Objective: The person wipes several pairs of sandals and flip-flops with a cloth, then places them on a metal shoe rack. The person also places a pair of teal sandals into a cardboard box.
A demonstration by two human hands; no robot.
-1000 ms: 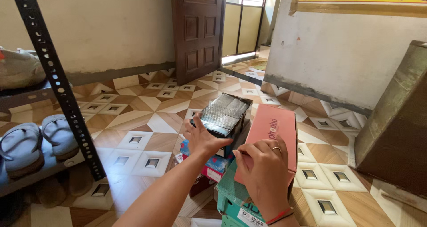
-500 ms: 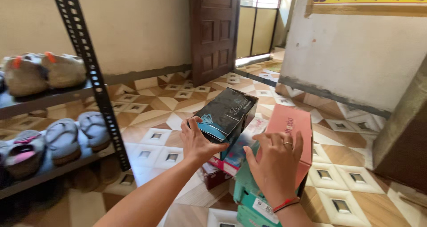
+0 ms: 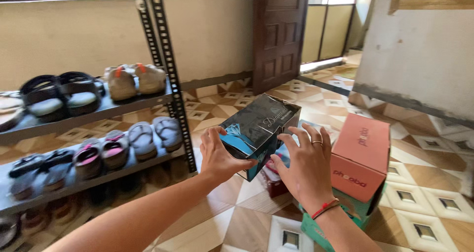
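Nearest to me, both bare arms reach forward over the patterned tile floor point(image 3: 247, 222). The left hand point(image 3: 219, 155) clamps the near left side of a glossy black cardboard shoe box with blue printing point(image 3: 259, 131), thumb over the front face and fingers wrapped behind. The right hand point(image 3: 306, 165), with a ring and a red cord at the wrist, has its fingers spread against the box's right side, pressing more than gripping. The box hangs tilted in the air between the 2 hands, above the floor and touching nothing else.

Just right of it stands a salmon-pink rectangular cardboard shoe box point(image 3: 360, 155), resting on top of a teal cardboard box point(image 3: 345, 217). Below the held box lies a low clutter of smaller red and blue packages point(image 3: 274, 175); I cannot make them out clearly.

Further left, a grey metal rack with black slotted uprights point(image 3: 170, 79) carries 2 visible shelves of sandals point(image 3: 143, 141) and shoes point(image 3: 136, 81), set close together.

The worry: the right palm is flat, so the tilted, slick box could slide out and drop onto the packages. Swung left, its corner may strike the rack's upright or knock sandals off the shelf edge. Drifting right, it could nudge the pink box off the teal one.
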